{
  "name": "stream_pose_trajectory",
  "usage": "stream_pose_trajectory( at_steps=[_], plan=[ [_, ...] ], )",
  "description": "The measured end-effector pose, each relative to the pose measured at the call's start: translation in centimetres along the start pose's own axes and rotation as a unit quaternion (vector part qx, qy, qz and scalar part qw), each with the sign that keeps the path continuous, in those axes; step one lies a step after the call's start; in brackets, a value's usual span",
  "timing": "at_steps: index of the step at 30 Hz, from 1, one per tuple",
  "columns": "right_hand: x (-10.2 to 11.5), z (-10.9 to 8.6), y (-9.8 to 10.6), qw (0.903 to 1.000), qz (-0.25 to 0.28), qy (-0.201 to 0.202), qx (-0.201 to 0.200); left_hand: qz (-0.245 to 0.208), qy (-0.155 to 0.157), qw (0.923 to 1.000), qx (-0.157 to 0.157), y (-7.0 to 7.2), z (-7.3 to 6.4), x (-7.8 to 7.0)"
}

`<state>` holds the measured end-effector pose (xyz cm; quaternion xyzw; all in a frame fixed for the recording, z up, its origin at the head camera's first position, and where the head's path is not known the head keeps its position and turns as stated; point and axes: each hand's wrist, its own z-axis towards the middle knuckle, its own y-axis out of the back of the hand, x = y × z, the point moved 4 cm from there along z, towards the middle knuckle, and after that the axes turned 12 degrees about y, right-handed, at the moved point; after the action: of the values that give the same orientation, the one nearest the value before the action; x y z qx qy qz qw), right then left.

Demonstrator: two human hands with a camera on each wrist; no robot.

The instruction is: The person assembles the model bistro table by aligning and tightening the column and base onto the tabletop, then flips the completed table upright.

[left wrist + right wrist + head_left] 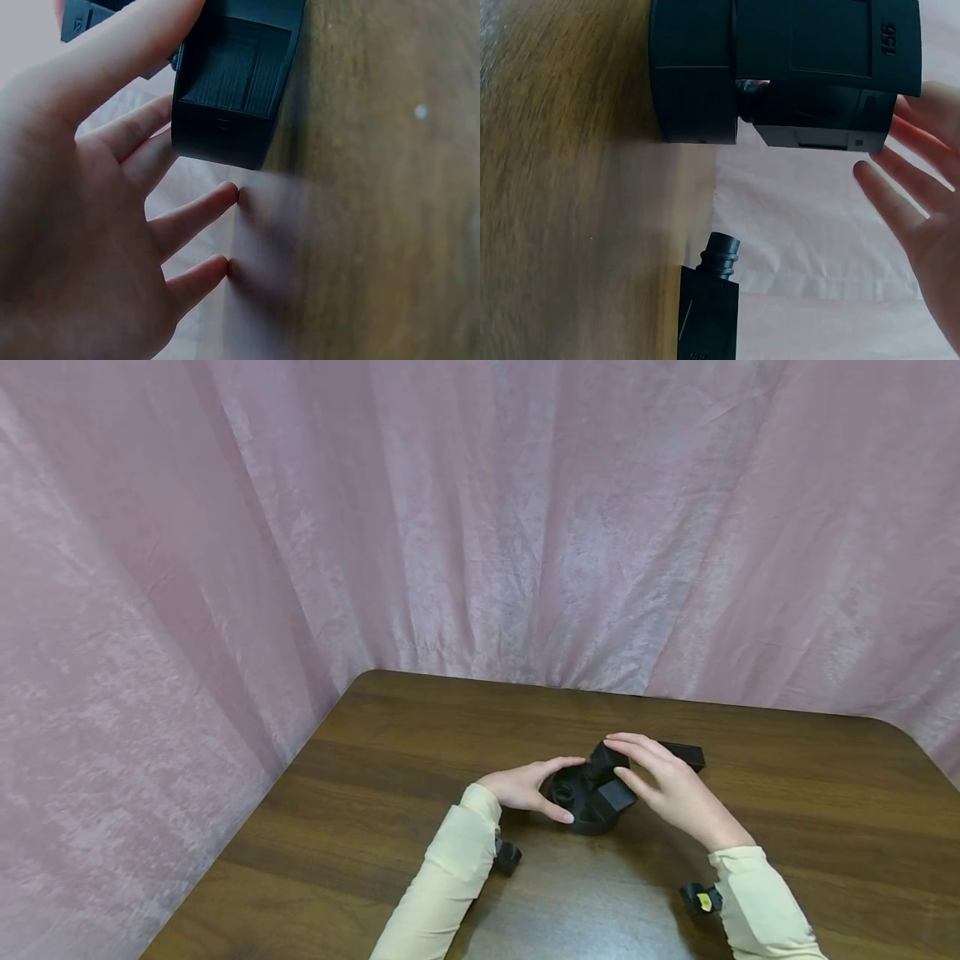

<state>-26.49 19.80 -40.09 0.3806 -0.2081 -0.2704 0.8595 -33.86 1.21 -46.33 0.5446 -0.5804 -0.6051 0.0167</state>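
Note:
A round black base (585,818) stands on the table, with a ring-shaped socket on its left side. My left hand (525,785) grips this base, thumb on the near side and fingers behind; two fingers rest spread at the tabletop in the left wrist view. Two black rectangular blocks rise from the base. The nearer block (810,37) bears the number 156. My right hand (667,789) holds the upper end of the farther block (609,762) between thumb and fingertips. In the right wrist view, a ribbed neck joins that block to the base.
Behind my right hand, another black block (686,755) lies on the table, its ribbed plug (718,255) visible in the right wrist view. The brown wooden table (420,718) backs onto a pink curtain (480,527).

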Motion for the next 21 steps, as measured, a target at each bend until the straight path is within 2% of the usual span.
stream_pose_trajectory(
  at_steps=[5,8,12,17,21],
  plan=[
    [0.1,0.0,-0.7,0.9958,0.046,-0.039,0.069,-0.014,0.008,0.9999,0.004,0.0,0.1,0.1],
    [0.3,0.0,-1.2,0.9909,0.084,-0.059,0.088,-0.015,0.014,0.9998,0.006,0.0,0.0,0.0],
    [0.4,0.1,-1.6,0.9864,0.123,-0.075,0.079,-0.015,0.013,0.9998,0.005,0.0,0.0,0.0],
    [0.7,0.2,-2.0,0.9766,0.181,-0.094,0.067,-0.021,0.029,0.9994,0.006,0.0,0.0,0.1],
    [0.4,0.3,-2.2,0.977,0.169,-0.116,0.059,-0.026,0.026,0.9993,0.009,0.0,0.0,0.1]
  ],
)
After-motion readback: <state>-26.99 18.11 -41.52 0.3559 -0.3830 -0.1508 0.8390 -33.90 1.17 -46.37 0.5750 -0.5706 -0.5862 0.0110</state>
